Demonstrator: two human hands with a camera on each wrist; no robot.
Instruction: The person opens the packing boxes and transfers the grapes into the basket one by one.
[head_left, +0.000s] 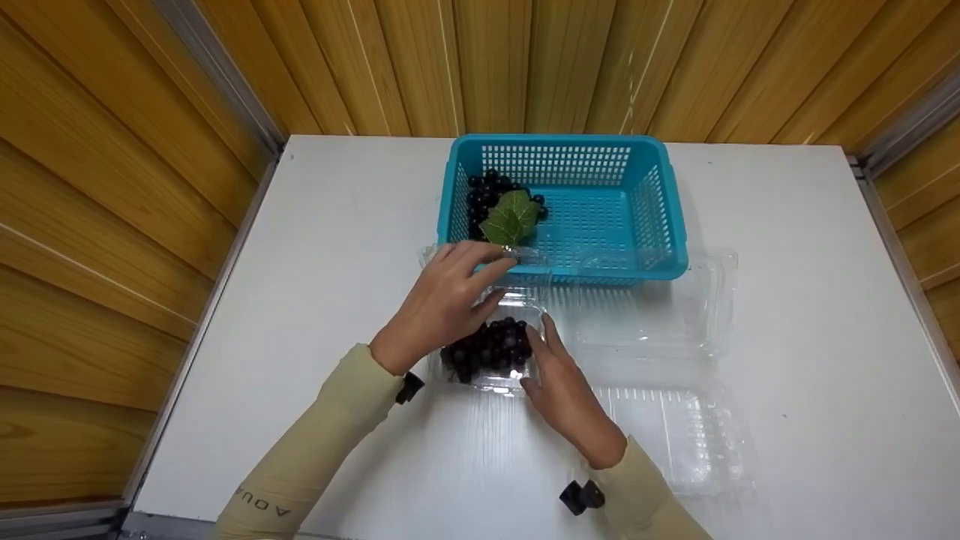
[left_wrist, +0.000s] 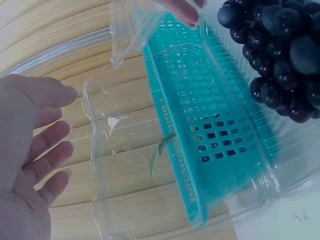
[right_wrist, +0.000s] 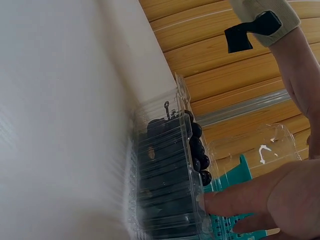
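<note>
A clear plastic clamshell box (right_wrist: pixel 187 172) holds a bunch of dark grapes (head_left: pixel 491 349) in its base. Its raised lid (left_wrist: pixel 120 185) leans back towards the blue basket. My left hand (head_left: pixel 454 292) is above the lid side in the head view. In the left wrist view, the left fingers (left_wrist: pixel 52 160) are loosely bent beside the lid's edge, with a visible gap and nothing held. My right hand (head_left: pixel 566 390) lies along the right side of the box with fairly straight fingers. One of its digits touches the rim in the right wrist view.
Behind the box stands a blue plastic basket (head_left: pixel 559 139) with more dark grapes (head_left: pixel 484 196) and a green leaf (head_left: pixel 514 216). To the right, another clear open box (head_left: pixel 652 322) lies with its lid part against the basket and its other half nearer me. Wooden panels (head_left: pixel 487 67) border the white table (head_left: pixel 810 300).
</note>
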